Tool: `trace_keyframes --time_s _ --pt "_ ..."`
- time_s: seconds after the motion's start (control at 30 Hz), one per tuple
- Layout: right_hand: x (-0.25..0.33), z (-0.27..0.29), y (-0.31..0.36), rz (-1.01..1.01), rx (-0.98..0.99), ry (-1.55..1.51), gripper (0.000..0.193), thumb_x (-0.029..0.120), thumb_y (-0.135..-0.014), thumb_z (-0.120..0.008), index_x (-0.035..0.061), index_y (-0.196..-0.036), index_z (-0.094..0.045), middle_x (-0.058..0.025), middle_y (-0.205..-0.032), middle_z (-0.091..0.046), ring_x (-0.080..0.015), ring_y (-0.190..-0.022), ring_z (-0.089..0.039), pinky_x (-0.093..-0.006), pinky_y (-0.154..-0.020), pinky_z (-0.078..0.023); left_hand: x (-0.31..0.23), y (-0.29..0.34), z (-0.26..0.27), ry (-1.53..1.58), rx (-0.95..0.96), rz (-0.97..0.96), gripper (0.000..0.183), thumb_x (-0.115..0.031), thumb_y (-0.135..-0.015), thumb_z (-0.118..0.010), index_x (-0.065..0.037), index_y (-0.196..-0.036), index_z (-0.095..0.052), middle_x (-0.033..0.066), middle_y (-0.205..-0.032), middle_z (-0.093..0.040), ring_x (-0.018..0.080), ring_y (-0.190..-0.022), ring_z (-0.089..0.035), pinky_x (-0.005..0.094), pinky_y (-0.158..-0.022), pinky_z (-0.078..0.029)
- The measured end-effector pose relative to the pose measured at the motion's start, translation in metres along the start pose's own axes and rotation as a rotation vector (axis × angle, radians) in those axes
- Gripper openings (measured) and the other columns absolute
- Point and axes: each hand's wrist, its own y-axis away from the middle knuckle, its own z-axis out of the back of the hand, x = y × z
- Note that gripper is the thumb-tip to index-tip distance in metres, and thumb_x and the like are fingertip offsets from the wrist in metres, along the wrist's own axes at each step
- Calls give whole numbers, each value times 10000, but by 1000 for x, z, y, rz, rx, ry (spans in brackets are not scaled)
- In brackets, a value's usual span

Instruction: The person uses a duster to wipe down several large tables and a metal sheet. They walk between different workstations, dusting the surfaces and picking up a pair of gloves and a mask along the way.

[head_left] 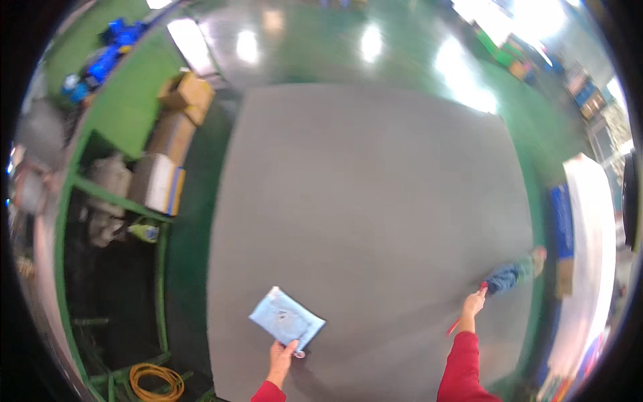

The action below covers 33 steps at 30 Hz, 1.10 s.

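My left hand (pixel 279 362) is closed on the near edge of a light blue flat rectangular packet (pixel 284 320), thumb on top. Dark marks show on the packet's middle, and a small pale round thing sits by the thumb. Over to the right, my right hand (pixel 473 305) is wrapped round the red handle of a duster (pixel 512 275). Its soft blue and green head, blurred, points away to the right and ends in a pinkish tip. Both hands are over a large grey flat surface (pixel 375 201), well apart from each other.
A green shelf frame (pixel 115 195) stands to the left with cardboard boxes (pixel 175 130) beside it. A coiled yellow hose (pixel 156 383) lies at the lower left. Along the right edge is a long white wrapped stack (pixel 589 254) with a blue box (pixel 561 221). Green shiny floor (pixel 315 40) lies beyond.
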Motion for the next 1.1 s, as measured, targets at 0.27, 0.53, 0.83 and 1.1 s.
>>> trace_keyframes --time_s 0.27,0.53,0.83,1.1 --pt "94 91 319 1477 772 251 465 165 -774 -438 204 -1229 -348 -120 -792 -603 -254 -635 -599 -379 -519 -473 -83 55 -52 222 246 -303 236 -153 -750 -562 -26 -934 -485 49 -807 -548 133 -608 -537 273 -550 -476" --pt "-5 116 263 1902 972 516 650 109 -787 -381 420 -1276 -85 -124 -857 -588 -265 -671 -602 -375 -552 -487 -86 84 -50 303 101 -350 183 -104 -764 -536 -25 -925 -499 37 -835 -548 93 -619 -521 267 -532 -480" --pt "-227 172 85 424 104 196 213 146 -776 -476 180 -983 -513 -110 -650 -577 -268 -597 -565 -383 -545 -430 -58 60 -33 188 119 -216 236 -178 -785 -539 -9 -936 -474 21 -783 -506 88 -611 -492 254 -502 -459" --pt "-459 199 45 -433 20 -250 241 173 -810 -403 107 -1015 -512 -125 -742 -588 -264 -642 -560 -395 -553 -428 -158 -38 -111 -118 333 -412 382 -288 -792 -525 -6 -1038 -452 42 -872 -512 106 -715 -501 263 -524 -442"
